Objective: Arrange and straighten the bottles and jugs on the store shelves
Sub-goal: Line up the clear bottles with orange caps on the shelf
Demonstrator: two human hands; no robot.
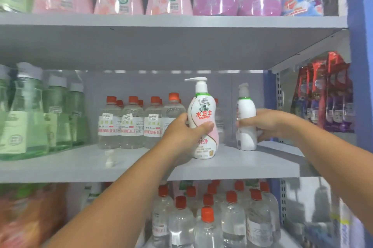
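White pump bottle (pixel 202 126) gripped by left hand (pixel 186 132); second pump bottle (pixel 245 118) by right hand (pixel 260 124).

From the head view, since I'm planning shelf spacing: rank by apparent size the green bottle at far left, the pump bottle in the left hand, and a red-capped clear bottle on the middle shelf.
1. Green bottle
2. Pump bottle, though nearness inflates it
3. Red-capped clear bottle

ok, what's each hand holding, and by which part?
Left hand grips the pink-and-white pump bottle around its middle; right hand grips the white pump bottle mid-body.
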